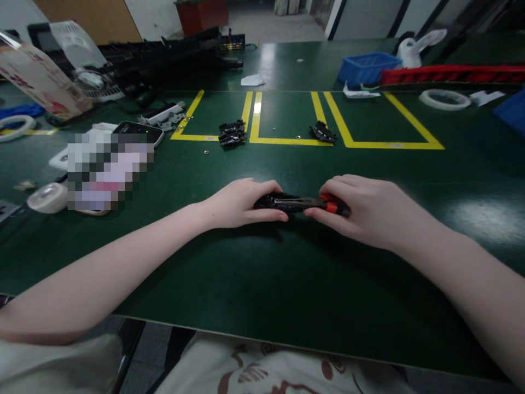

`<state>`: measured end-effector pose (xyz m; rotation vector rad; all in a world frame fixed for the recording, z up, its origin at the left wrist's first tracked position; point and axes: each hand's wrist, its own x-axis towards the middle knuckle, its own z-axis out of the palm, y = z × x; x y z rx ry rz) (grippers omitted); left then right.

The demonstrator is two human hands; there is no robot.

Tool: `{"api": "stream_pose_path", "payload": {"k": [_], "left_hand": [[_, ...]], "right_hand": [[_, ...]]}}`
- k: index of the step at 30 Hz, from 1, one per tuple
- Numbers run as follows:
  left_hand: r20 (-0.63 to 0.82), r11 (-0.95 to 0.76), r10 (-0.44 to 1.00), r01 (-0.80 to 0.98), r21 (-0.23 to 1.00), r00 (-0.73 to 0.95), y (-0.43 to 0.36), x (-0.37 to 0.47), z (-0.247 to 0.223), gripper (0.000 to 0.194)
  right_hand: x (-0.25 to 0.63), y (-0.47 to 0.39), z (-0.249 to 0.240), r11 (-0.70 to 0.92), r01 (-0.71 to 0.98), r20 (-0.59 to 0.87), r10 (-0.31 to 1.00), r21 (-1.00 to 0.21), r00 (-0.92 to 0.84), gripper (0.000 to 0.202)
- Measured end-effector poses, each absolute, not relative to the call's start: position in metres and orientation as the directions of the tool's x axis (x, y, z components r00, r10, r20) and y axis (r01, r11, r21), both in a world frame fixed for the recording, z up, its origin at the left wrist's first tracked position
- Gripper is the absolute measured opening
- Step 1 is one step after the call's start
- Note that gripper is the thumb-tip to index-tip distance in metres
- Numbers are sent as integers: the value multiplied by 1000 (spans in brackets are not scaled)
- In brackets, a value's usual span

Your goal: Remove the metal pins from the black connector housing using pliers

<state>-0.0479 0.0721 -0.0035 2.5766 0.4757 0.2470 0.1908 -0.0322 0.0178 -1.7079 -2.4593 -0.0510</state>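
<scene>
In the head view, my left hand (240,203) is closed around a small black plastic part (268,201), held just above the green table. My right hand (365,209) grips red-and-black-handled pliers (330,207). Their metal jaws point left and meet the black part between my two hands; my fingers partly hide where they touch. Beyond my hands, similar black parts (232,133) lie by the left yellow-taped box, and another black part (322,132) lies at the middle box's right edge.
A smartphone (139,133) and a partly blurred area are on the left, near a white round object (48,197). Further back are a blue bin (365,68), a red strip (451,74), a tape roll (445,99) and a large black assembly (164,63). Tiny metal pieces (206,152) lie about.
</scene>
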Motion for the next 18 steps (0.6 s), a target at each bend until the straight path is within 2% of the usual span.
{"api": "stream_pose_path", "payload": {"k": [9,15,18], "left_hand": [[72,-801,376,285,527,924,73,-48,-3,37],[76,-793,416,321,518,906,73,-47,-6,36],[77,-786,432,333,521,899,72,-47,-7,37]], "right_hand": [[190,-28,17,367,926,196,918,-87,-346,42],[186,-31,16,328,932,179,937,-154,-300,44],[184,-34,17,320,940,210,933,-121,-291,46]]}}
